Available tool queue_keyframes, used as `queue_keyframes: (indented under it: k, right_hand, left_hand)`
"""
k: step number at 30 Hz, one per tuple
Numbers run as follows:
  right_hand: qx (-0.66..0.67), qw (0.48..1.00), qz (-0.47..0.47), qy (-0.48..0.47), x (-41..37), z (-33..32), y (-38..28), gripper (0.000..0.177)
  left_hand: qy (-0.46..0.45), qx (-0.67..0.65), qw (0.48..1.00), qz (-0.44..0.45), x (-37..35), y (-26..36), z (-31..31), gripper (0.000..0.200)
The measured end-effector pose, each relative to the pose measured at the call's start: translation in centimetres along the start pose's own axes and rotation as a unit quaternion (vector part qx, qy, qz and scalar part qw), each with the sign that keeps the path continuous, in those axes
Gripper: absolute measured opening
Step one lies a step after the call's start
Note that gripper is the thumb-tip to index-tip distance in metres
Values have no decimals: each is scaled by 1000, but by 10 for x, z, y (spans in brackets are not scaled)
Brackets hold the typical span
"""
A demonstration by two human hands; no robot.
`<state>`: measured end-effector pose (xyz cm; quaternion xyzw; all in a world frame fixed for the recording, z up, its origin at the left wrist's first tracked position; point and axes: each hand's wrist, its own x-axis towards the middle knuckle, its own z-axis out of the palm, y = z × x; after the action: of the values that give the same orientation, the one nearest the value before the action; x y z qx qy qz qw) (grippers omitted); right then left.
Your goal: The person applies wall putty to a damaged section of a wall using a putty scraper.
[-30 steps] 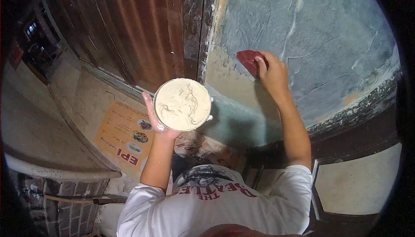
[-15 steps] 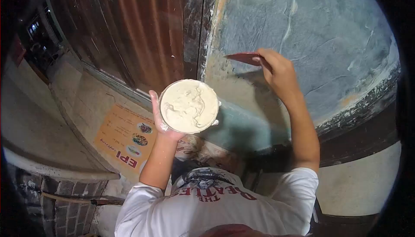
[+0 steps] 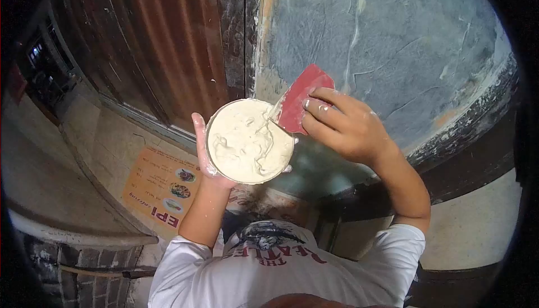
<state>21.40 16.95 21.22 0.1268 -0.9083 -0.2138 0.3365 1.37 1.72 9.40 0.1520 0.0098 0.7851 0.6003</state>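
My left hand (image 3: 203,159) supports a round tub (image 3: 255,183) from below and the side, its thumb up along the left rim and fingertips showing at the right. Cream-coloured putty (image 3: 236,139) with a ridged, swirled surface fills the tub to the rim. In my right hand (image 3: 351,125) is a flat red putty spreader (image 3: 307,96), gripped with the fingers across its face. The spreader's lower left edge meets the putty at the tub's right side, and some putty clings to that edge. White smears mark the fingers of both hands.
A grey-blue plastered wall (image 3: 410,33) with pale streaks rises ahead and to the right. Brown corrugated sheeting (image 3: 174,44) stands to the left, beside a dark post (image 3: 236,33). An orange printed banner (image 3: 151,187) lies at lower left, above grey blockwork (image 3: 90,274).
My right hand has brought the spreader down and left from in front of the wall to the putty, turning its flat face towards me. The tub stays in my left hand.
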Motion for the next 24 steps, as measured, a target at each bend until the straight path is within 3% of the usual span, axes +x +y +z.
queue_keyframes:
  k: [9,10,11,19,23,24]
  right_hand:
    - [3,1000,25,-3,-7,2,-11,26]
    - [12,1000,27,-10,-7,1,-10,27]
    - [7,1000,20,-5,-6,2,-8,27]
    - [-14,999,48,19,-14,8,-5,24]
    - [-9,997,68,30,-19,6,-2,24]
    - [-6,997,75,27,-18,5,-2,24]
  left_hand:
    - [-10,-9,1000,-17,-2,-8,9,98]
    - [-70,-43,996,-42,-1,-10,16,98]
    - [-73,-49,995,-44,1,-10,12,99]
    - [-7,-27,998,-57,7,-14,3,100]
    - [-59,-82,991,-82,12,-20,10,101]
    - [-14,-54,996,-62,14,-18,1,101]
